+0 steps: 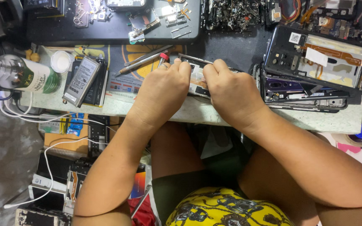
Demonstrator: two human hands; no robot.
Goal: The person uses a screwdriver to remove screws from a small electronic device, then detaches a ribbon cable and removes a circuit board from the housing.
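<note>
Head view looked straight down on a cluttered repair desk (pixel 239 119), w/ both hands (pixel 197 90) meeting over an opened phone (pixel 195 79) near the desk's front edge. My left hand (pixel 162 90) was clenched around the phone's left end, fingers curled over the top edge, a ring on one finger; my right hand (pixel 231 94) gripped the right end the same way, thumbs close together over the exposed board. A red-tipped tool (pixel 163 58) and tweezers (pixel 145 58) lay just beyond the left knuckles, a loose battery (pixel 81 79) sat further left beside a white cap (pixel 61 61) and a bottle (pixel 17 73) lying on its side. Stacked phone frames (pixel 315 71) w/ flex cables were piled to the right, touching one another. To do this step well, I judged the grip should stay on the frame edges, not the board, w/ even pressure from both sides and no twisting, since the open chassis probably flexes easily. I couldn't tell exactly which part the fingertips were working.
</note>
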